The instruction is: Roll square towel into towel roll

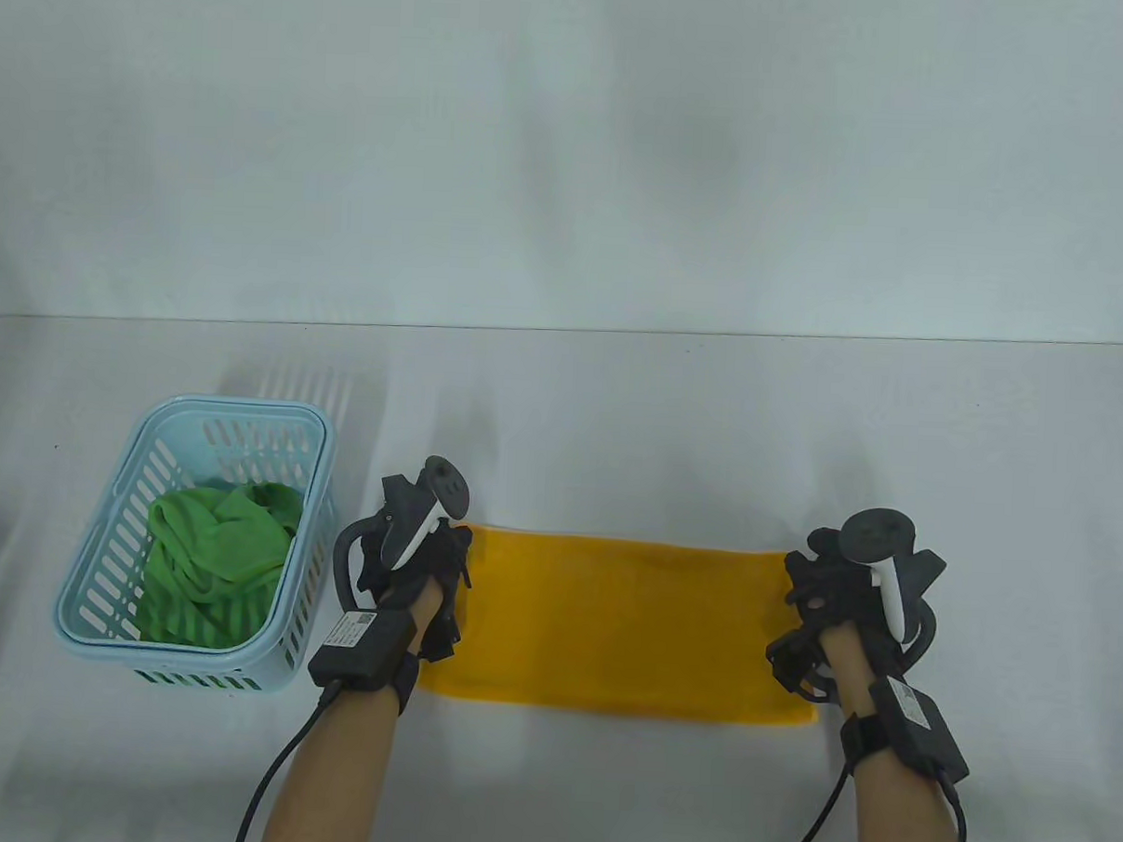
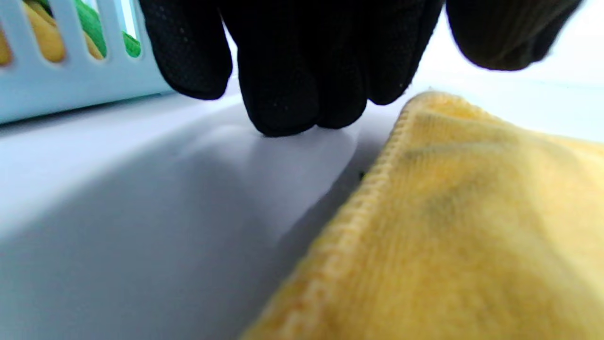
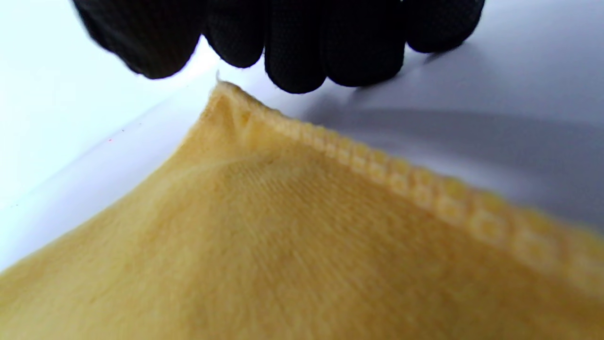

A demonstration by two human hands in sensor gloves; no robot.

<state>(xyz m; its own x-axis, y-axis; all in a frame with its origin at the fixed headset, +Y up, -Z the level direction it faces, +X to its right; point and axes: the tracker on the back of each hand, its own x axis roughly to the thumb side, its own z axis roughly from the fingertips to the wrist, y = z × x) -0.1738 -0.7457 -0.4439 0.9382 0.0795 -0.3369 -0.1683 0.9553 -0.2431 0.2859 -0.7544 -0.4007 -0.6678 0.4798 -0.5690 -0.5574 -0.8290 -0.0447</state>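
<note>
A yellow towel [image 1: 627,624], folded into a long flat strip, lies across the front of the white table [image 1: 617,423]. My left hand [image 1: 444,551] is at its left end. In the left wrist view the gloved fingers [image 2: 292,71] hang down with their tips on the table just beside the towel's [image 2: 472,236] far corner, and the thumb stays apart above it. My right hand [image 1: 810,590] is at the right end. Its fingers [image 3: 302,42] hover just beyond the towel's [image 3: 283,245] far corner and hold nothing.
A light blue slotted basket [image 1: 317,485] stands left of my left hand with a crumpled green cloth [image 1: 216,564] in it. In the left wrist view the basket [image 2: 71,89] is close behind my fingers, with something yellow showing through its slots.
</note>
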